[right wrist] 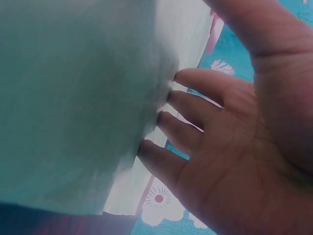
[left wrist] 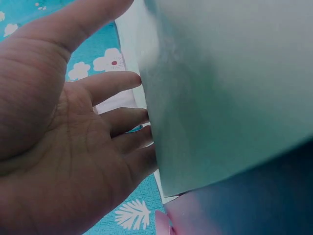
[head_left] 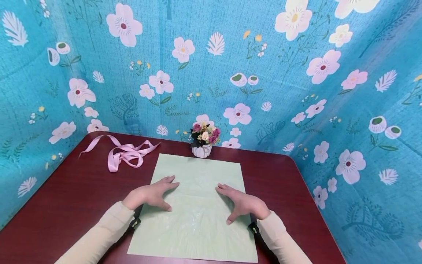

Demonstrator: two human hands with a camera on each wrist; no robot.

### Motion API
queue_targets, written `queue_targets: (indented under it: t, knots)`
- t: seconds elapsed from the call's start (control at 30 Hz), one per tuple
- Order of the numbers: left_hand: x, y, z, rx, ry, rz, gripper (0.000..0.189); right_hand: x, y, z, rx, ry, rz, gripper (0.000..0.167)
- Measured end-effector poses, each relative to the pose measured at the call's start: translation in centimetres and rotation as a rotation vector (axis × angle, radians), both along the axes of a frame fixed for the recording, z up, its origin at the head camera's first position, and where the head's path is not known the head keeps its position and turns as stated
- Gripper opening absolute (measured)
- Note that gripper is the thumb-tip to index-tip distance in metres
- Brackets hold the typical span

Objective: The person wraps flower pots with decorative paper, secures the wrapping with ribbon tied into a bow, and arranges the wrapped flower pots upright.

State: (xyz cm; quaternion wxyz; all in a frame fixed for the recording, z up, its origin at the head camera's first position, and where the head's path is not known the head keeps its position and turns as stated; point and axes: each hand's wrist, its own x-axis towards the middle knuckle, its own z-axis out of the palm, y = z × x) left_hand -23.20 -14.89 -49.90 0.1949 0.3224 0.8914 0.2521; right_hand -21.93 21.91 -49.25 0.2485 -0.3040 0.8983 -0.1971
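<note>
A pale green sheet of wrapping paper point(head_left: 197, 216), slightly wrinkled and glossy, lies flat on the dark red table. Over its left side my left hand point(head_left: 151, 193) has its fingers spread, with the tips at the sheet. My right hand point(head_left: 243, 202) mirrors it on the right side, thumb apart from the fingers. In the left wrist view the left palm point(left wrist: 63, 137) shows, with fingertips meeting the green sheet point(left wrist: 220, 88). The right wrist view shows the right hand's fingertips touching the sheet point(right wrist: 73, 107) too. Neither hand grips anything.
A loosely looped pink ribbon point(head_left: 126, 154) lies at the table's back left. A small white pot of artificial flowers point(head_left: 202, 143) stands just behind the sheet. Blue floral cloth point(head_left: 204, 91) hangs behind and beside the dark red table point(head_left: 76, 198).
</note>
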Motion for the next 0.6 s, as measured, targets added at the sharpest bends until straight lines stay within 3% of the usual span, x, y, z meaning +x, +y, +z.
queue_targets:
  t: [0.3,0.6]
  knots:
    - [-0.1,0.2,0.2,0.003,0.015,0.032,0.087,-0.3,0.3,0.1,-0.032,0.009,-0.01,0.113]
    - [1.9,0.3,0.6,0.02,0.072,-0.022,0.072,-0.3,0.5,-0.1,-0.014,0.001,-0.011,0.114]
